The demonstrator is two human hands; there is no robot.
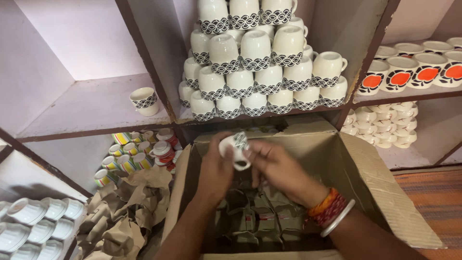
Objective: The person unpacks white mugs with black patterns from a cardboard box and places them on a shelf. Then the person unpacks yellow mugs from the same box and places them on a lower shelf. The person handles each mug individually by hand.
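Note:
Both my hands hold one small white cup [234, 150] with a black pattern band above an open cardboard box [380, 188]. My left hand [215, 173] grips the cup from the left, and my right hand [276, 166], with red thread and a white bangle at the wrist, touches it from the right. Inside the box lie several brown paper-wrapped bundles [260, 216]. On the shelf straight ahead stands a tall stack of matching white patterned cups [255, 72], upside down.
One single patterned cup [144, 101] sits alone on the left shelf. Striped colourful cups [127, 156] fill the shelf below it. Crumpled brown paper [127, 212] lies left of the box. Orange-flowered cups [414, 72] and plain white cups [385, 123] stand on the right shelves; white cups [33, 224] at the lower left.

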